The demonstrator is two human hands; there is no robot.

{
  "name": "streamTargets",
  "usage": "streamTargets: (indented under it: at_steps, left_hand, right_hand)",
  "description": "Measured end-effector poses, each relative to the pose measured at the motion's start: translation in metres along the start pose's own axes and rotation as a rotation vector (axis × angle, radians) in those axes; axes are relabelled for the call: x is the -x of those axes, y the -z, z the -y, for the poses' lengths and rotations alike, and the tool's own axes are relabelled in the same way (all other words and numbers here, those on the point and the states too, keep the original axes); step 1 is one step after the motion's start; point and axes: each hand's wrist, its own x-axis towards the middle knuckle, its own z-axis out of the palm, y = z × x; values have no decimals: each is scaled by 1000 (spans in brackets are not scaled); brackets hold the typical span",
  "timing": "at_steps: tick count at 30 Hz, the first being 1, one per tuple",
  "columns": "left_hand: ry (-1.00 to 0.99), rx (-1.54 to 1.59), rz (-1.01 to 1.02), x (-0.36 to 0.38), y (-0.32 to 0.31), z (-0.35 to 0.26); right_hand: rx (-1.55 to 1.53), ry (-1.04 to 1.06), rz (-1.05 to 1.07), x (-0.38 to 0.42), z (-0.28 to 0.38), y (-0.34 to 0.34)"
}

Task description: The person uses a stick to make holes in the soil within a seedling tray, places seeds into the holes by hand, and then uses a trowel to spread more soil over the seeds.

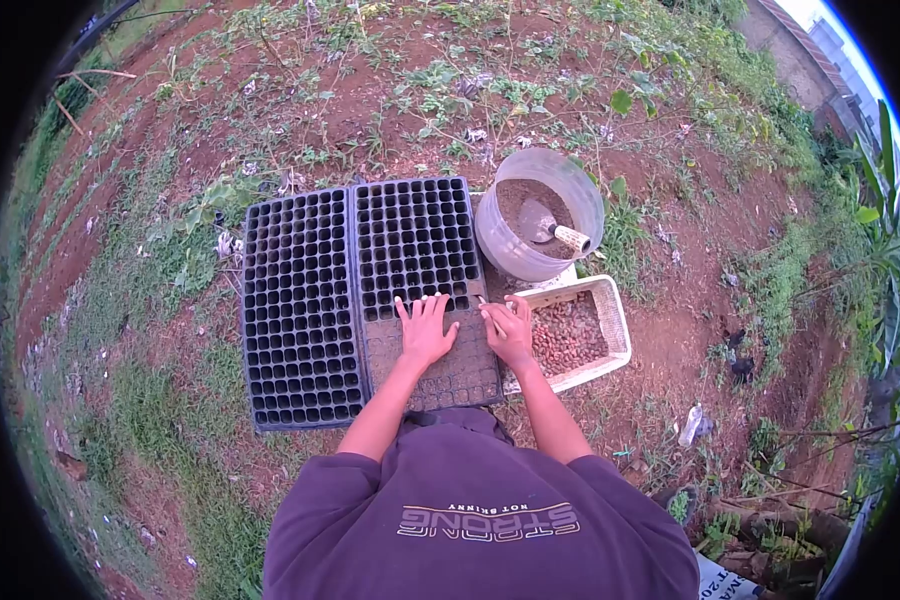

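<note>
Two black seedling trays lie side by side. The left tray has empty cells; the right tray has empty cells in its far part and soil filling its near part. My left hand rests on the soil with its fingers spread, the tips near the lowest empty cells. At the right edge of that tray, my right hand has its fingers drawn together around a small thin item, too small to name. Beside it is a cream basket of reddish-brown pieces.
Behind the basket stands a translucent bucket of soil, with a scoop inside. Reddish ground with weeds surrounds the trays. A clear plastic bottle lies at the right. A wall rises at the back right.
</note>
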Motion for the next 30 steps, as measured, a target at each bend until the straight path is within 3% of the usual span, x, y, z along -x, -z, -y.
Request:
streamTargets:
  at_steps: [30]
  left_hand:
    - [13, -20, 45, -1, 4, -2]
  right_hand:
    - [21, -5, 9, 1, -3, -2]
